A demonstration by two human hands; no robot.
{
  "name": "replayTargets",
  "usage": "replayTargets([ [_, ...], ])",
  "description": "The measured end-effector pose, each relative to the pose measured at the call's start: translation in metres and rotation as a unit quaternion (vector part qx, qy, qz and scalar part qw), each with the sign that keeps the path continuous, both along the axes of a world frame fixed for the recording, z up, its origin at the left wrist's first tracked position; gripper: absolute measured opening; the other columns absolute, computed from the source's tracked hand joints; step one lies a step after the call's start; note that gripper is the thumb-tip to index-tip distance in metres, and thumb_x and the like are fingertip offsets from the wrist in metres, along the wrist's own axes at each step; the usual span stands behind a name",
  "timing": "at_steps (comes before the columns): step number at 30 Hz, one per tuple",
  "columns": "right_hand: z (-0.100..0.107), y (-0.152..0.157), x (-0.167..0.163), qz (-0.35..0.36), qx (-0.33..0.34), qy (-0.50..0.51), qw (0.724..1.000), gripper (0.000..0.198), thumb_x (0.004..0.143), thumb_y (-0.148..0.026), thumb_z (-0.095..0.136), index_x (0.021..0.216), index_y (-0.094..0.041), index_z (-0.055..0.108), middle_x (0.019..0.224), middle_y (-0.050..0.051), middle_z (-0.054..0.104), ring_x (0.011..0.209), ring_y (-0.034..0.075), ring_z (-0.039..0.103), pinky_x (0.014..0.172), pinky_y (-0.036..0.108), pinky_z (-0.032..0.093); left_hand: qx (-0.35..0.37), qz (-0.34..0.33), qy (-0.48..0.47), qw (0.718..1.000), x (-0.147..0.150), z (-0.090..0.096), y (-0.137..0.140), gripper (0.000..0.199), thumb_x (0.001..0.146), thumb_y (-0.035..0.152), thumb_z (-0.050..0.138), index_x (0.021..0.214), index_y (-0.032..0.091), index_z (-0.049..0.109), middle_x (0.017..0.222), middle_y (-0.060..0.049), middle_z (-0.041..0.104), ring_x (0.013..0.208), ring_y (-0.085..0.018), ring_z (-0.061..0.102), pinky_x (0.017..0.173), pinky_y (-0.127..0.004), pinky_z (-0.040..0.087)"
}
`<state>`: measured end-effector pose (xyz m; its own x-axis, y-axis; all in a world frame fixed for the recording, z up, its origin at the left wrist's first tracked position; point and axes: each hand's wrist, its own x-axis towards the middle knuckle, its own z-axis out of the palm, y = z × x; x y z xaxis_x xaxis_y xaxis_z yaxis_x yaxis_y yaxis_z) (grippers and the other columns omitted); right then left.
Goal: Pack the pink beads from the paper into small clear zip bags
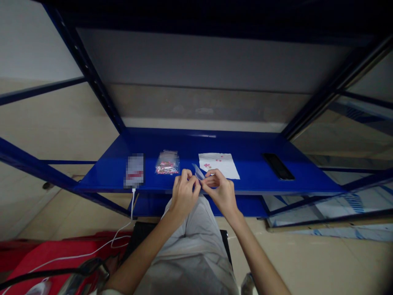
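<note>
A small clear plastic bag [198,172] is held between the two hands, its near end pinched by the fingertips of the left hand [185,191] and of the right hand [221,190], both closed on it; neither hand can be called clearly nearer. Its long axis is slanted away from the fingertips, toward the far left. Just beyond the right hand, a white paper sheet [231,169] is laid flat, with small pink pieces [207,165] scattered on it (what they are cannot be told). Beyond the left hand, filled clear packets [168,157] are piled. All are carried by a blue shelf [251,147], whose front edge is met near the wrists. A black phone [278,166] is placed well to the right of the right hand; pale floor [307,262] is seen below.
</note>
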<state>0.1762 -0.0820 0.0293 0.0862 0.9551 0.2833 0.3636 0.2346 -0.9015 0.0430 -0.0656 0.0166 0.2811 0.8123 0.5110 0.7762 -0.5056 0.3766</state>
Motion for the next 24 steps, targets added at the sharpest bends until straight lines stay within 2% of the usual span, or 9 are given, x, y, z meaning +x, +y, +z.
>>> replayTargets([
  [9,0.006,0.001,-0.001,-0.003,-0.005,-0.001,1.0,0.014,0.071,-0.02,0.062,0.077,-0.021,0.049,0.064,-0.001,0.065,0.058,0.014,0.066,0.057,0.022,0.053,-0.021,0.005,-0.031,0.999,-0.001,0.008,0.0,0.015,0.078,0.016,0.051,0.064,0.017,0.058,0.087,-0.003,0.05,0.084,-0.016,0.052,0.074,-0.032,0.035],
  [13,0.007,0.004,0.004,0.021,-0.004,-0.003,1.0,0.01,0.072,-0.021,0.061,0.082,-0.019,0.057,0.067,0.0,0.066,0.062,0.014,0.066,0.057,0.021,0.052,-0.037,-0.001,-0.056,0.998,-0.002,0.008,0.002,0.016,0.079,0.017,0.05,0.065,0.017,0.059,0.086,-0.002,0.05,0.083,-0.016,0.053,0.074,-0.03,0.036],
  [16,0.007,0.006,0.008,0.054,-0.006,-0.011,0.998,0.02,0.075,-0.023,0.06,0.094,-0.019,0.064,0.078,0.003,0.069,0.068,0.014,0.066,0.053,0.019,0.051,-0.049,-0.024,-0.082,0.995,-0.002,0.007,0.004,0.017,0.083,0.018,0.046,0.071,0.017,0.058,0.085,-0.002,0.05,0.081,-0.014,0.053,0.072,-0.028,0.037],
  [18,0.007,0.006,0.007,0.063,-0.003,-0.019,0.998,0.017,0.076,-0.025,0.059,0.089,-0.019,0.068,0.081,0.005,0.07,0.068,0.014,0.066,0.05,0.019,0.05,-0.061,-0.038,-0.106,0.992,-0.002,0.008,0.004,0.019,0.085,0.019,0.042,0.072,0.018,0.057,0.084,-0.002,0.051,0.081,-0.014,0.053,0.072,-0.027,0.038],
  [21,0.007,0.003,0.0,0.047,0.006,-0.006,0.999,0.015,0.076,-0.027,0.06,0.078,-0.018,0.072,0.076,0.005,0.07,0.065,0.015,0.066,0.05,0.02,0.051,-0.058,-0.019,-0.103,0.993,-0.002,0.01,0.002,0.021,0.085,0.024,0.045,0.067,0.018,0.054,0.08,-0.001,0.05,0.078,-0.014,0.052,0.071,-0.027,0.037],
  [24,0.005,-0.001,-0.007,0.009,0.01,0.02,1.0,0.016,0.076,-0.029,0.061,0.08,-0.018,0.072,0.073,0.004,0.071,0.064,0.016,0.067,0.053,0.022,0.052,-0.027,0.006,-0.077,0.997,0.0,0.009,0.0,0.023,0.086,0.027,0.045,0.068,0.018,0.055,0.08,-0.002,0.051,0.075,-0.014,0.051,0.071,-0.029,0.036],
])
